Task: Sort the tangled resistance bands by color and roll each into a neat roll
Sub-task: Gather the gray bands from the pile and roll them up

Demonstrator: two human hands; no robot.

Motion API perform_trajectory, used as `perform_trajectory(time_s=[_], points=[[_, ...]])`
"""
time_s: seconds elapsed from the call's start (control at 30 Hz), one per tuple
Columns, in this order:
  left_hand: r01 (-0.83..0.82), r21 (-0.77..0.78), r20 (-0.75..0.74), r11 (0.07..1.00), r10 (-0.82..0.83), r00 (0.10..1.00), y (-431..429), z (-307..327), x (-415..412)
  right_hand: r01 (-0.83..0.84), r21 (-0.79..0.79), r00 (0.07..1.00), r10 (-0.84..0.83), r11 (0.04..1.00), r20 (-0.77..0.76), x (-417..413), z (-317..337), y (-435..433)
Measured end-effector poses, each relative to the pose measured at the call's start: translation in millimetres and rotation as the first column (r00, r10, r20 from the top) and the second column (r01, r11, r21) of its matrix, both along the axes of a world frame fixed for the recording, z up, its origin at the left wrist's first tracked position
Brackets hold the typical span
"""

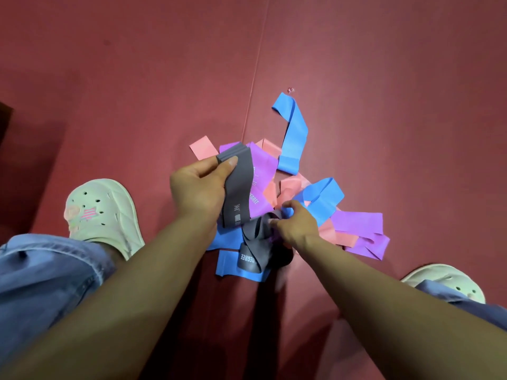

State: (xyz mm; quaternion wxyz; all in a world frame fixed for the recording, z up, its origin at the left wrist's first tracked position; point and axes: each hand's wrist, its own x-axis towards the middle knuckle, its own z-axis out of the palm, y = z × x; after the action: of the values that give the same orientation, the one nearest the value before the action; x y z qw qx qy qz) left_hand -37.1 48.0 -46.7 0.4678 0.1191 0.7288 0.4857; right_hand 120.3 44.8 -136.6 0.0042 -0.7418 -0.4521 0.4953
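Note:
A tangled heap of flat resistance bands lies on the red mat: blue bands (295, 133), purple bands (356, 222), pink bands (201, 148) and grey ones. My left hand (199, 187) grips a folded stack of grey band (237, 187) lifted above the heap, thumb on its top edge. My right hand (295, 224) pinches another stretch of grey band (256, 239) low in the pile, beside a blue loop (322, 197). The grey band's lower part curls over a blue band (230, 266) near my legs.
The red mat (384, 78) has a seam (256, 78) running up from the pile. My two pale clogs (104, 215) (444, 282) stand on either side of the heap, with denim trouser legs (41, 275). A dark object (4, 124) sits at the left edge. A small pink speck (290, 90) lies beyond the bands.

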Motion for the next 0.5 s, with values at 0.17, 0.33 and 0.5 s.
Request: perform_trajectory(time_s=[0.17, 0.33, 0.5], points=[[0.011, -0.018, 0.007, 1.000, -0.011, 1.000, -3, -10, -1, -0.074, 0.091, 0.991, 0.063, 0.993, 0.117, -6, -16, -7], [0.005, 0.008, -0.003, 1.000, -0.005, 1.000, 0, -7, -8, 0.096, 0.213, 0.993, -0.107, 0.972, 0.045, -13, -5, 3], [0.015, 0.053, -0.038, 0.998, -0.013, 0.999, 2, 21, -7, 0.314, 0.182, 0.909, -0.240, 0.932, -0.340, -8, 60, 17]])
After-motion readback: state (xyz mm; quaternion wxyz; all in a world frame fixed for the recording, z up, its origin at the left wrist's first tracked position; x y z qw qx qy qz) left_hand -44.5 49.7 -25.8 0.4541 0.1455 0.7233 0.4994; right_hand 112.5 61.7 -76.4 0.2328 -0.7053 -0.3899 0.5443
